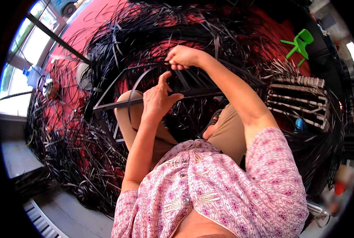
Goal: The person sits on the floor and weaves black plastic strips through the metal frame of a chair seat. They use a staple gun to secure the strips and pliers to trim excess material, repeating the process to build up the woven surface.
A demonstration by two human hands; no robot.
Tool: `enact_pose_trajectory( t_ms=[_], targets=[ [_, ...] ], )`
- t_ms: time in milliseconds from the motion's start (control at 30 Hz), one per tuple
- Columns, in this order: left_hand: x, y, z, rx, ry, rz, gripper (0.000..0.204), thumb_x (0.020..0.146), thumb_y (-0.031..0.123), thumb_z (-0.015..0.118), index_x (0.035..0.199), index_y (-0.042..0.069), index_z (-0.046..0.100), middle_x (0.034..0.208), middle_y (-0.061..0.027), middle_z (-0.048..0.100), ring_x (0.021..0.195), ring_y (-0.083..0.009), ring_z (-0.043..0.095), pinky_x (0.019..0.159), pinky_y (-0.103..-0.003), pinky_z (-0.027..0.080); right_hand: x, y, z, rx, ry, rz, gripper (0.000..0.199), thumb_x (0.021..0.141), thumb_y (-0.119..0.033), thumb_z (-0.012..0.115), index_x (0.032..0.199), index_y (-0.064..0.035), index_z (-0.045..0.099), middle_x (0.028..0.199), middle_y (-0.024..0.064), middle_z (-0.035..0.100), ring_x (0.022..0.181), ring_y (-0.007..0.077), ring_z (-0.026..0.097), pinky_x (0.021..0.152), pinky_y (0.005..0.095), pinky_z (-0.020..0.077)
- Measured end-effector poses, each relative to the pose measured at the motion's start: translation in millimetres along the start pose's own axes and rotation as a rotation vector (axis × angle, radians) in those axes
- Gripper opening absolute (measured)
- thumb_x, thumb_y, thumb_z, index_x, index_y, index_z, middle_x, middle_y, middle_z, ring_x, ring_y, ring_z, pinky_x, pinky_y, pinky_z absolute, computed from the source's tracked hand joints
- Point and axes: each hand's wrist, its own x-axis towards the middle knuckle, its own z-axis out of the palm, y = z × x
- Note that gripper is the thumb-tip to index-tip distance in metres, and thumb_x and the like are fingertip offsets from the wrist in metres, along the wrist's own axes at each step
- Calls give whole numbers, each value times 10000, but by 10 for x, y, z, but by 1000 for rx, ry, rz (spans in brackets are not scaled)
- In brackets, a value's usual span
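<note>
Across my lap lies a black metal frame (202,92) of straight bars. A flat dark plastic strip (134,84) bends in a loop over its left part and runs up toward my right hand (183,57). That hand is above the far side of the frame, its fingers curled in a pinch, apparently on the strip's end. My left hand (158,98) hovers just over the near bar beside the loop, with thumb and forefinger spread apart. Nothing shows between them. The lower fingers of the left hand are partly hidden.
Heaps of loose black strips (85,158) surround me on a red floor covering (69,89). To the right stands a frame woven with brown and pale strips (298,101), near a blue object (300,125). A green plastic chair (301,43) is at the far right.
</note>
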Motion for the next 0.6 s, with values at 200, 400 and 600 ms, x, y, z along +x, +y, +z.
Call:
enact_pose_trajectory(
  t_ms=[200,400,600],
  targets=[
    [24,-61,11,80,-36,111,836,762,417,811,1459,129,452,889,-88,737,856,-307,713,726,-422,515,-665,201,165,-313,-3,-164,286,876,-112,556,1098,20,679,755,50,662,577,136,594,561,318,500],
    [-24,-52,33,62,3,184,333,828,391,748,1068,161,758,935,-69,728,841,-287,698,729,-381,516,-1316,174,326,-427,148,-271,286,913,-145,630,1150,4,690,885,164,721,701,297,684,667,357,543],
    [-8,-106,69,16,90,250,306,795,419,752,943,151,760,827,-40,676,803,-287,688,667,-414,515,-2253,255,102,-594,386,-245,193,921,-157,640,1026,-14,716,903,178,721,860,361,698,778,423,551]
  ],
)
